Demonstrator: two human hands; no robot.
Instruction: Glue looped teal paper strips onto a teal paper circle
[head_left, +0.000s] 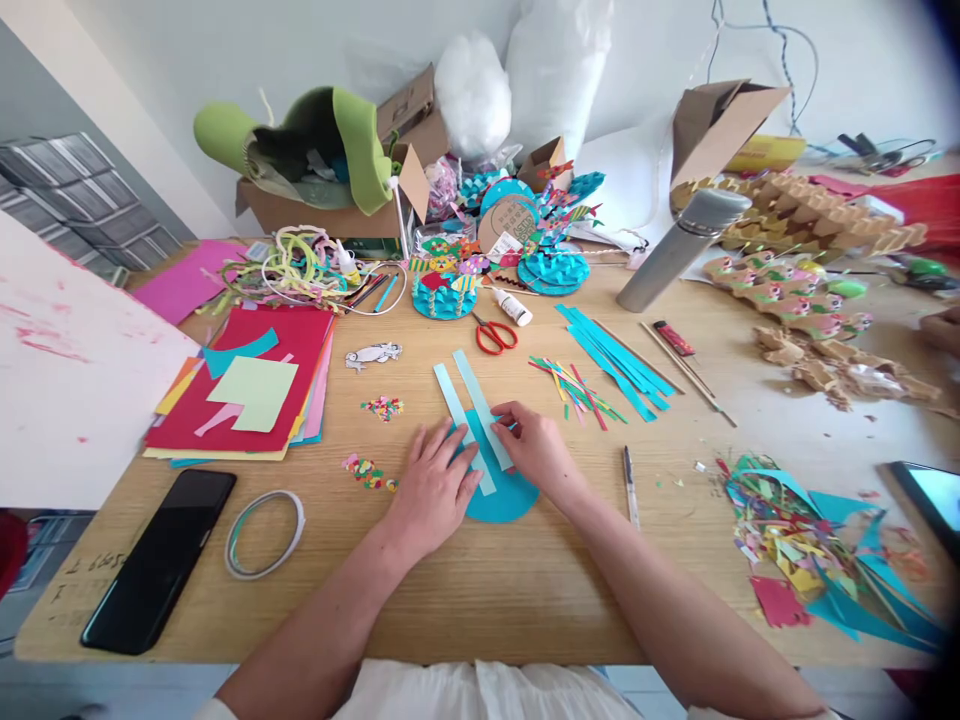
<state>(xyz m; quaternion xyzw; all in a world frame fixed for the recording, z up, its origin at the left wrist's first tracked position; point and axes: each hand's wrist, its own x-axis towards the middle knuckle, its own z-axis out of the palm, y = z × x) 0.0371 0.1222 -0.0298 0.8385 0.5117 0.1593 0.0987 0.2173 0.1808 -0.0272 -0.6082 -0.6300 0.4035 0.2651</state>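
Observation:
Two pale blue strips, a left one (452, 393) and a right one (474, 385), lie side by side, slanting across a blue paper disc (504, 503). My left hand (433, 485) lies flat with its fingers spread over the left strip and the disc's left edge. At the right strip, my right hand (536, 450) has its thumb and fingers pinched together near the strip's right edge; its fingertips touch the paper. Red-handled scissors (496, 337) and a white glue bottle (513, 307) lie beyond the strips.
Coloured paper sheets (255, 385), a tape roll (264, 535) and a black phone (160, 560) lie left. Blue strips (615, 360), a pen (631, 485), a grey flask (679, 250) and paper scraps (795, 540) are right. Another person's hand (941, 330) shows at the right edge.

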